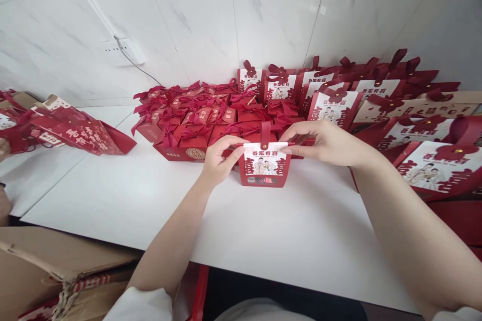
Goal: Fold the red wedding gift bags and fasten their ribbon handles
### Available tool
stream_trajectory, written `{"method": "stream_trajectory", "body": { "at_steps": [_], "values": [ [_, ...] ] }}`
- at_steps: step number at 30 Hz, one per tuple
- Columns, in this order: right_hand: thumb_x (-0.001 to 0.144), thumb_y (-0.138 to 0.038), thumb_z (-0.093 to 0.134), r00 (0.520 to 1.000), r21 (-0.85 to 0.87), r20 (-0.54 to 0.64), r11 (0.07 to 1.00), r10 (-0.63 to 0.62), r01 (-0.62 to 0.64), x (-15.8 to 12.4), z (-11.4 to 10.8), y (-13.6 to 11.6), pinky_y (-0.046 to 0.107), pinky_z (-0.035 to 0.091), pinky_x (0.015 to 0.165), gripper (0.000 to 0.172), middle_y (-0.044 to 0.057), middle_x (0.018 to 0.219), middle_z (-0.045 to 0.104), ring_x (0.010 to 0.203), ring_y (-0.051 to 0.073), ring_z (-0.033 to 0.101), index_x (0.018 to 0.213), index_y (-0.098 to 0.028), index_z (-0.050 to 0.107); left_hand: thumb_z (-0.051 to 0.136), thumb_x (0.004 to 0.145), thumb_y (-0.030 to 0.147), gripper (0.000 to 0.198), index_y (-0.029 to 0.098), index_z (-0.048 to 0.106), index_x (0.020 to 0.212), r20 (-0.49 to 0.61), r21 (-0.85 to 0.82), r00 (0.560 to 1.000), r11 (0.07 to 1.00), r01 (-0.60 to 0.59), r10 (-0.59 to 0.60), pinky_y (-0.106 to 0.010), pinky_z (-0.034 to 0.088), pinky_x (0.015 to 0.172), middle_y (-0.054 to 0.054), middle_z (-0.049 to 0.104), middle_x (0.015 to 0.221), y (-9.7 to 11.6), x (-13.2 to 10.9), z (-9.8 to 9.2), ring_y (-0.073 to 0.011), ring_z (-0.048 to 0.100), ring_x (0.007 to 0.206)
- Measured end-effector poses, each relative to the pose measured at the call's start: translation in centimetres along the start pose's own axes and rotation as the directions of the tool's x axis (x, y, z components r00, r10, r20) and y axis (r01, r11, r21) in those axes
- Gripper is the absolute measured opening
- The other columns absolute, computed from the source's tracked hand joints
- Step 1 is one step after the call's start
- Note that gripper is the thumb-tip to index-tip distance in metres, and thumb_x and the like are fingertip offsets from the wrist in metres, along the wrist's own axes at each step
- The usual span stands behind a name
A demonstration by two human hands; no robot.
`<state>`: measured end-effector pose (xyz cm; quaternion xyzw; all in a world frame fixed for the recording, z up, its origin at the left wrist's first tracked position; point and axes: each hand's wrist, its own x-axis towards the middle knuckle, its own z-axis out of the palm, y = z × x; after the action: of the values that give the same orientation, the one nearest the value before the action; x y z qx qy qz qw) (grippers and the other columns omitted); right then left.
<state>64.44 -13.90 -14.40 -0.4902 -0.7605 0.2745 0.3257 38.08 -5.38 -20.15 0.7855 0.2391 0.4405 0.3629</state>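
Note:
A small red gift box (264,165) stands upright on the white table in front of me, with a red strap loop at its top and a white label showing a cartoon couple. My left hand (222,159) pinches its upper left corner between thumb and fingers. At the upper right corner, my right hand (316,144) grips it the same way. Through a window low on the box, some small colourful contents show. Just behind it sit red boxes tied with ribbons (188,143).
More labelled red gift boxes (335,105) crowd the right side. Red-and-beige bags (88,133) lie at the left, near another person's hand (4,148). An opened cardboard box (56,256) stands below the table (124,200) at lower left. A cable (137,65) runs from a wall socket.

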Motion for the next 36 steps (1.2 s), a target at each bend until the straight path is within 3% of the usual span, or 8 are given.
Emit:
{"method": "stream_trajectory", "body": {
  "at_steps": [5, 16, 20, 27, 36],
  "values": [
    [0.086, -0.041, 0.067, 0.999, -0.019, -0.036, 0.999, -0.038, 0.037, -0.1, 0.1, 0.1, 0.034, 0.052, 0.074, 0.019, 0.003, 0.090, 0.074, 0.080, 0.019, 0.066, 0.088, -0.023, 0.071, 0.062, 0.089, 0.037, 0.023, 0.019, 0.073, 0.099, 0.010, -0.043, 0.995, 0.994, 0.098, -0.098, -0.030, 0.052, 0.082, -0.006, 0.073, 0.095, -0.1, -0.1, -0.1, -0.0184, 0.068, 0.090],
    [0.089, -0.039, 0.061, 0.995, -0.087, -0.025, 0.992, -0.091, 0.089, -0.2, 0.2, -0.3, 0.035, 0.053, 0.075, 0.018, 0.003, 0.091, 0.074, 0.081, 0.020, 0.067, 0.090, -0.025, 0.072, 0.064, 0.087, 0.039, 0.023, 0.020, 0.073, 0.094, 0.022, -0.109, 0.988, 0.982, 0.152, -0.150, -0.028, 0.052, 0.080, -0.005, 0.073, 0.092, -0.3, 0.0, -0.1, -0.0175, 0.067, 0.086],
    [0.088, -0.041, 0.062, 0.997, -0.076, -0.028, 0.995, -0.065, 0.063, -0.1, 0.2, -0.2, 0.034, 0.052, 0.072, 0.021, 0.005, 0.091, 0.074, 0.080, 0.020, 0.067, 0.092, -0.023, 0.071, 0.064, 0.087, 0.041, 0.025, 0.019, 0.072, 0.097, 0.046, -0.101, 0.987, 0.982, 0.157, -0.153, -0.027, 0.053, 0.076, -0.005, 0.072, 0.090, -0.3, 0.2, -0.4, -0.0169, 0.067, 0.083],
    [0.084, -0.042, 0.064, 0.996, -0.276, 0.081, 0.961, 0.028, -0.004, 0.0, 0.4, -0.1, 0.030, 0.045, 0.061, 0.022, 0.002, 0.087, 0.072, 0.070, 0.018, 0.063, 0.094, -0.023, 0.066, 0.074, 0.079, 0.037, 0.035, 0.018, 0.069, 0.108, 0.290, 0.057, 0.928, 0.972, 0.227, -0.234, -0.029, 0.058, 0.080, -0.008, 0.072, 0.108, 0.7, 0.2, -1.4, -0.0213, 0.068, 0.096],
    [0.082, -0.038, 0.064, 0.969, -0.195, 0.193, 0.974, 0.152, -0.114, 0.1, 1.2, 0.0, 0.029, 0.046, 0.057, 0.018, 0.000, 0.086, 0.072, 0.067, 0.018, 0.064, 0.094, -0.025, 0.058, 0.065, 0.085, 0.044, 0.030, 0.016, 0.074, 0.092, 0.246, -0.058, 0.932, 0.956, 0.289, -0.267, -0.031, 0.058, 0.067, -0.007, 0.072, 0.085, -0.1, 0.0, -1.3, -0.0230, 0.070, 0.082]
  ]
}}
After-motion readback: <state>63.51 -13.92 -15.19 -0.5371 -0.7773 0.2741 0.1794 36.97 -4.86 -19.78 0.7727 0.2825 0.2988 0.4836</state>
